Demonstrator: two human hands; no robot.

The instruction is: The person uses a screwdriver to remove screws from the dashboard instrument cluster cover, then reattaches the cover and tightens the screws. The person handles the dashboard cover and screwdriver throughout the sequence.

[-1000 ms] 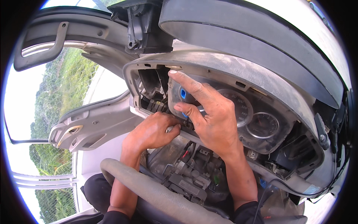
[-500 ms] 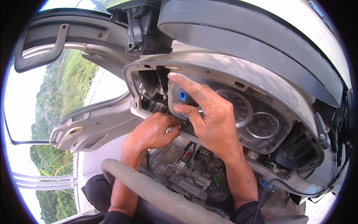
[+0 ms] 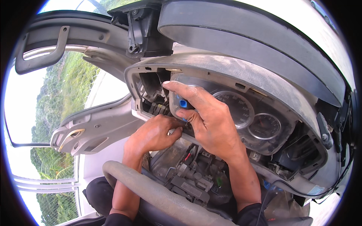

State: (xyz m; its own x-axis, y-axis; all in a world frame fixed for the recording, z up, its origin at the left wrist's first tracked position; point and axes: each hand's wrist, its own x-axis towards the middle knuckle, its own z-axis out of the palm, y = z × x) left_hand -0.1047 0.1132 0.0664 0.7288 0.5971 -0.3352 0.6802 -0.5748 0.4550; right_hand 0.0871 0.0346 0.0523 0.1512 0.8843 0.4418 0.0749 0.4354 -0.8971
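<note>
1. The right bare hand point(image 3: 217, 118), in the middle of the frame, grips a dark tool handle with a blue, hollow-looking end point(image 3: 183, 103); the index finger stretches toward the upper left, the thumb bends below the blue end, and the other fingers are hidden.
2. This handle sits left of the frame's middle, in front of the left end of a dark instrument cluster with round, silver-ringed gauges point(image 3: 235, 109).
3. The left bare hand point(image 3: 154, 132), just left of the middle, has curled fingers at the cluster's lower left edge; whether it grips anything, I cannot tell.
4. A worn grey steering-wheel rim point(image 3: 158, 190) crosses the lower middle, over the left forearm.
</note>
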